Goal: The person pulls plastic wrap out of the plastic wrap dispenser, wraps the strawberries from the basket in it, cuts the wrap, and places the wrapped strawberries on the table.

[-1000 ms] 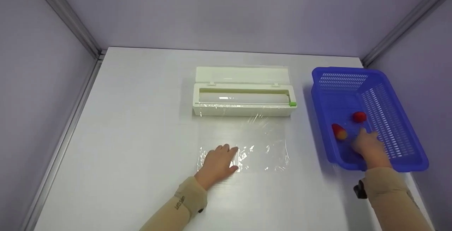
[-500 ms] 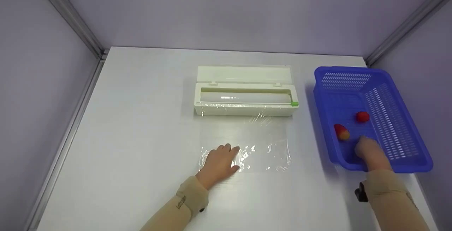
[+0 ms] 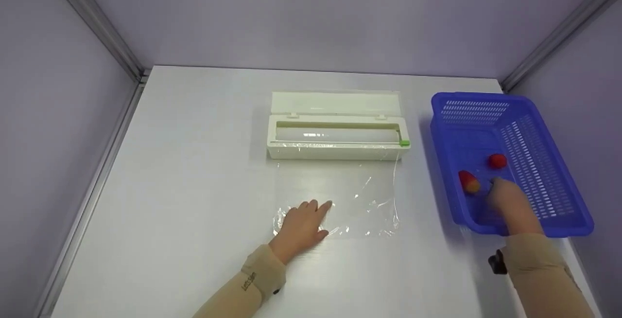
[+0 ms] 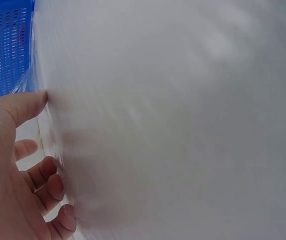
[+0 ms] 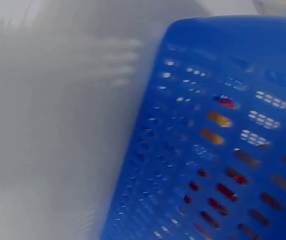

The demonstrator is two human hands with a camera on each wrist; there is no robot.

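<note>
My left hand [image 3: 299, 228] lies on the near left part of a clear cling film sheet [image 3: 357, 211], thumb apart from the fingers. In the left wrist view, the fingertips [image 4: 55, 187] touch the film's edge. This sheet runs from a white cling film dispenser [image 3: 335, 152] with its lid raised. My right hand [image 3: 510, 203] reaches down inside a blue basket [image 3: 440, 177], fingers mostly hidden. Beside it lie a red-and-yellow fruit [image 3: 469, 182] and a small red fruit [image 3: 496, 161]. Through the slots in the right wrist view, something dark red [image 5: 226, 192] shows near the hand; whether I hold it is unclear.
A green slider [image 3: 404, 143] sits at the right end of the dispenser's cutting rail. The basket stands along the right side of the white table [image 3: 194, 186]. Pale walls [image 3: 330, 21] enclose the table's back and sides.
My right hand's spread fingers have drawn in and gone lower among the fruit, then the hand has shifted slightly forward. The left hand stays in place, while creases in the film have altered.
</note>
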